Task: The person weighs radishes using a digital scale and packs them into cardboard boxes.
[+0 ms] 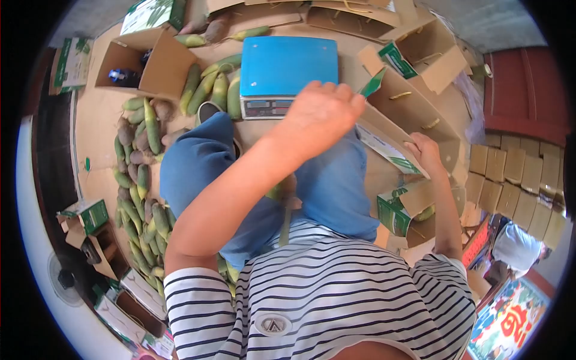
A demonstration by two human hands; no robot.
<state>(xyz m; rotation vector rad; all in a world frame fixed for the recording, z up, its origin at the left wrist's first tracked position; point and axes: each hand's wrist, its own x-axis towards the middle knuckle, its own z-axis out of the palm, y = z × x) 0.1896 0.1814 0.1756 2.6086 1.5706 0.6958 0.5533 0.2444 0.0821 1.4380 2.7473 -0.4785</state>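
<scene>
My left hand [327, 114] is closed, its fingers at the green corner flap [373, 84] of a long open cardboard box [390, 146]. That hand reaches across in front of a digital weighing scale [290, 67] with a blue top. My right hand [425, 153] grips the near wall of the same box, thumb and fingers around its edge. The box lies tilted beside my right knee, with holes in its brown inner wall. Long green radishes [219, 90] lie on the floor left of the scale.
A large heap of radishes [144, 186] spreads along the left. Another open carton [147, 63] stands behind it. More cartons [429, 54] sit at the back right, and a small green carton [396, 210] is by my right leg. Stacked boxes [516, 168] and a person [516, 249] are farther right.
</scene>
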